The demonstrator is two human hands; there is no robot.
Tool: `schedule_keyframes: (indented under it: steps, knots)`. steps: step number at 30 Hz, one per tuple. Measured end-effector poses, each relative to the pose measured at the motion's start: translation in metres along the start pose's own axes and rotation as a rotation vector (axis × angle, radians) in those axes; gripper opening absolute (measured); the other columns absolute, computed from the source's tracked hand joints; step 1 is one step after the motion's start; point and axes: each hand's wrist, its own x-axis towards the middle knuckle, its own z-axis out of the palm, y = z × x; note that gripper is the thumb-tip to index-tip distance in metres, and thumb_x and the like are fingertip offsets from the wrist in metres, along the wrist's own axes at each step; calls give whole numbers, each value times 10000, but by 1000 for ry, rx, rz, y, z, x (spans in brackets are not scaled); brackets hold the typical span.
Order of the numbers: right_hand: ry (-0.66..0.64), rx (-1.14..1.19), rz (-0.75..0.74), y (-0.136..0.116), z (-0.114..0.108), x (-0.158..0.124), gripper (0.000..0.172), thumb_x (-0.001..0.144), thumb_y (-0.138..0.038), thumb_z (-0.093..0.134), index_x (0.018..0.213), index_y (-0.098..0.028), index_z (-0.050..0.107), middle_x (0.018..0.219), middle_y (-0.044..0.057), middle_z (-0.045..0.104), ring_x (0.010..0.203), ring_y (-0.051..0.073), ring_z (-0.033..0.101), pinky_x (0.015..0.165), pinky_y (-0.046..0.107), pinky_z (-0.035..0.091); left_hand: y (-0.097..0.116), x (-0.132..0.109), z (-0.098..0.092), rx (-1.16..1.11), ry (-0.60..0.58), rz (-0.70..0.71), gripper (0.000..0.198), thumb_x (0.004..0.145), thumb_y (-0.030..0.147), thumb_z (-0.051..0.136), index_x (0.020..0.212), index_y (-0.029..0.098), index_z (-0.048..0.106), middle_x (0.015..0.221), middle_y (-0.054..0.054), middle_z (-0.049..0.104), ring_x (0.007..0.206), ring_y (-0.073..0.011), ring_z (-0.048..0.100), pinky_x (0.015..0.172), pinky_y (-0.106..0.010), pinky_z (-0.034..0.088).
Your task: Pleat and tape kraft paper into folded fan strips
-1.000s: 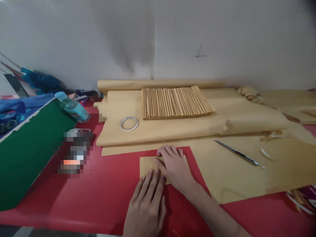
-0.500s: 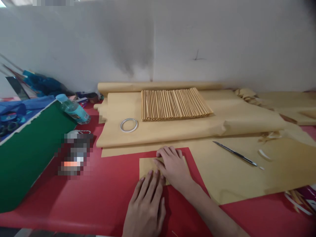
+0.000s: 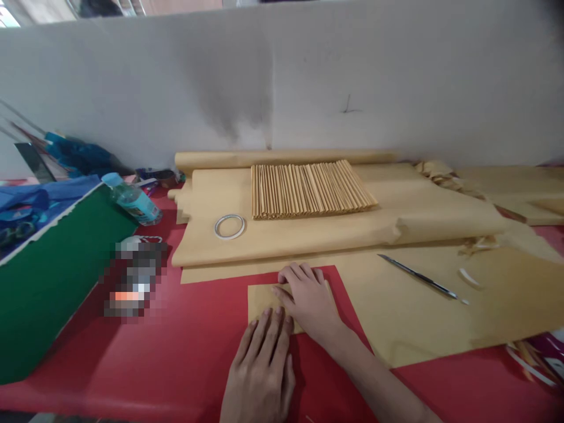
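Note:
A small folded piece of brown kraft paper (image 3: 259,296) lies on the red tabletop in front of me. My left hand (image 3: 262,364) rests with outstretched fingers, their tips on the paper's near edge. Across the right part of the same paper lies my right hand (image 3: 311,302), palm down, fingers slightly bent over the far edge and thumb pointing left. Neither hand grips anything. My hands cover much of the paper. Beyond them, a row of narrow pleated kraft paper (image 3: 308,191) sits on a large kraft sheet (image 3: 211,249).
A thin roll of tape (image 3: 230,227) lies on the large sheet. To the right is a craft knife (image 3: 423,278) beside a white scrap (image 3: 469,277). At left stand a green box (image 3: 66,282) and a plastic bottle (image 3: 136,202). A grey wall (image 3: 308,76) rises behind.
The view has tilted up slightly, so most things sit a little lower in the picture. Both hands stay in place on the paper.

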Motion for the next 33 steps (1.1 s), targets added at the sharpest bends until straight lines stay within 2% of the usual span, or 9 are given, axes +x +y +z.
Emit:
schedule_keyframes:
  steps: [8,13,18,25,28,30,33]
  knots:
    - [11,2,-3,0,1,0,138,995,-346,615,928,-232,580,1010,27,690,994,252,572,852,404,348,-3,-2,-3,60,-39,38,507,994,250,466,1482,135,542,1522,-78,562,1428,-248,478,1203,-366,300]
    - [33,-6,-9,1,2,1,145,1003,-352,603,921,-233,584,999,30,697,985,245,583,851,395,355,-5,-6,1,33,-56,38,517,986,303,502,1488,188,542,1556,-76,523,1436,-274,471,1196,-399,295]
    - [33,-11,-5,0,2,1,152,999,-360,614,919,-234,586,993,24,700,983,243,589,847,395,361,-4,-5,0,60,-66,68,505,997,282,484,1484,162,544,1545,-103,530,1421,-287,488,1181,-418,287]
    - [49,-72,-38,1,0,2,140,1002,-344,605,924,-228,609,983,33,713,957,240,608,834,387,393,-4,-5,2,4,-35,14,488,984,293,506,1458,199,572,1550,-61,528,1414,-273,495,1170,-410,316]
    - [137,-145,-126,-4,-4,-9,114,1015,-299,571,1022,-212,645,1097,65,726,1013,252,619,902,416,405,-6,-5,3,-5,-14,19,451,976,283,512,1408,210,617,1517,-42,568,1387,-256,526,1153,-389,348]
    - [237,-170,-239,-9,-6,-26,183,1036,-275,518,1120,-195,660,1199,88,719,1095,257,615,1003,440,379,-8,-5,3,-12,-4,28,414,971,302,524,1353,210,656,1480,-36,606,1372,-248,541,1142,-376,372]
    - [269,-171,-374,-14,-4,-59,310,1074,-219,390,1156,-189,688,1127,59,755,1058,219,646,1047,398,368,-11,-6,1,12,-23,64,388,971,286,517,1310,188,678,1471,-47,614,1375,-256,539,1127,-383,401]
